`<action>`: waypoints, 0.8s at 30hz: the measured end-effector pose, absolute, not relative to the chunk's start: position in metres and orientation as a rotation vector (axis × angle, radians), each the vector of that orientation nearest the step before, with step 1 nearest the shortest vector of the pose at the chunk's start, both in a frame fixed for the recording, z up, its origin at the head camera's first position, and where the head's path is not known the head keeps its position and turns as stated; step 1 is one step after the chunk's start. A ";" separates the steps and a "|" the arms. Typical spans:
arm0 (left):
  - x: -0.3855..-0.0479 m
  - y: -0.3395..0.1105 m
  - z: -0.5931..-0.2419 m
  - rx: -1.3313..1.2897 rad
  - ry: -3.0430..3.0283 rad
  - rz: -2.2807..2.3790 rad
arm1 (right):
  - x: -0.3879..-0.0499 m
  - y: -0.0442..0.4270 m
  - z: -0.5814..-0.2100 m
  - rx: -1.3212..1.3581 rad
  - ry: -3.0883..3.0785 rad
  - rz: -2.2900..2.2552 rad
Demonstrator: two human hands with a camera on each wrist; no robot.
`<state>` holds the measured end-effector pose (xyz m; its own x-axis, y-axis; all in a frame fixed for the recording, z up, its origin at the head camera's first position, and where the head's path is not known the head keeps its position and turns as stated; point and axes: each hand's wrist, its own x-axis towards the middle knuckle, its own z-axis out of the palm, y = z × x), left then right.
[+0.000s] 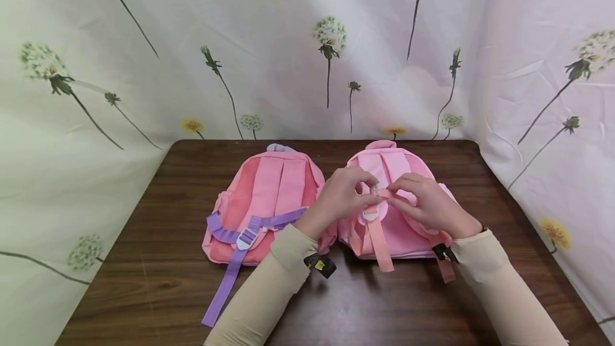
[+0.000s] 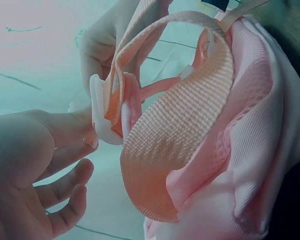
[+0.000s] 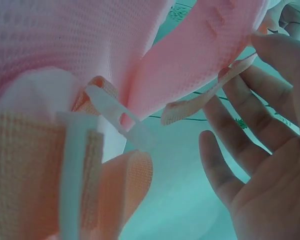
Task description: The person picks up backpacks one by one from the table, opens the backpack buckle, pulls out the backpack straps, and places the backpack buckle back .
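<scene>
A pink backpack (image 1: 413, 234) lies on the right side of the table with its shoulder straps facing up. Above it my left hand (image 1: 343, 191) pinches a small white plastic buckle (image 2: 101, 112) between thumb and fingertip, the other fingers bent loosely. Opposite, my right hand (image 1: 427, 202) pinches a peach webbing strap (image 3: 190, 107) between thumb and fingers. Looped peach webbing (image 2: 180, 120) curves beside the left hand. Lower down, a white strap adjuster (image 1: 370, 214) carries a hanging peach strap end (image 1: 381, 247). Fingers partly hide how webbing and buckle meet.
Left of it lies a second pink backpack (image 1: 283, 186) with purple straps (image 1: 225, 282) and a white adjuster (image 1: 246, 239). Both stand on a dark wooden table (image 1: 158, 239). Behind hangs a white curtain (image 1: 278, 68) printed with dandelions.
</scene>
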<state>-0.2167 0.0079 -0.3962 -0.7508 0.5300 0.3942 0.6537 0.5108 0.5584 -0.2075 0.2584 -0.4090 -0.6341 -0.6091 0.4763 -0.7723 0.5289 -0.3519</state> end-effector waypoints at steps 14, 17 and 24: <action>-0.216 0.012 -0.397 -1.040 -2.597 -1.107 | -0.205 0.258 -0.399 1.151 -2.502 0.614; -0.215 0.013 -0.397 -1.045 -2.613 -1.094 | -0.204 0.258 -0.396 1.158 -2.523 0.570; -0.215 0.016 -0.395 -1.056 -2.609 -1.071 | -0.204 0.255 -0.395 1.163 -2.526 0.552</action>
<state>-0.2146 0.0155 -0.3947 -0.7466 0.5590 0.3608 0.6512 0.5030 0.5683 -0.2041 0.2551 -0.3949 -0.6249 -0.6552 0.4246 -0.7725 0.5974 -0.2152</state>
